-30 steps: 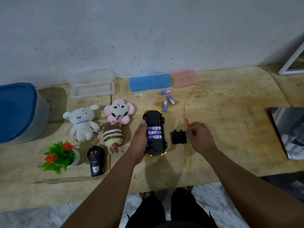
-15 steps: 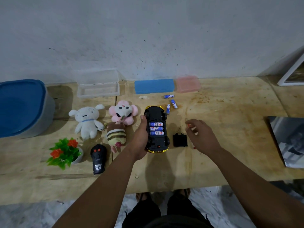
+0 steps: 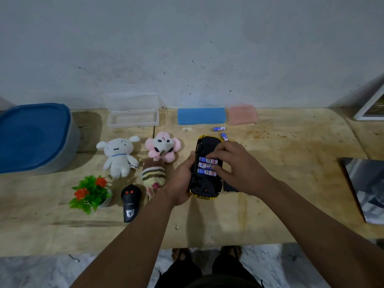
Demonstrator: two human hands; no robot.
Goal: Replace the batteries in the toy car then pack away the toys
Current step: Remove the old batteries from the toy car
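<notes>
**Batteries lying crosswise under the right hand's fingertips**

The left hand (image 3: pixel 182 179) is curling around the left flank of the toy car (image 3: pixel 205 169), gripping it so that it is resting upside down on the bench (image 3: pixel 291 163), its length running away from the person. Just right of that palm, the open compartment is showing three batteries (image 3: pixel 207 166) stacked one behind another, each lying across the car, so their long axes are pointing from the left hand toward the right. The right hand (image 3: pixel 236 167) is reaching in from the car's right side, fingers spread and bent, fingertips (image 3: pixel 214 167) pressing on the right ends of the cells; it is not closing around anything that I can make out. This hand is plainly the nearer one for seating them. Peeking out beneath its heel, a dark flat piece, probably the compartment cover (image 3: pixel 229 187), is lying beside the car. Beyond its knuckles, two loose batteries (image 3: pixel 219 128) are lying on the bench.
</notes>
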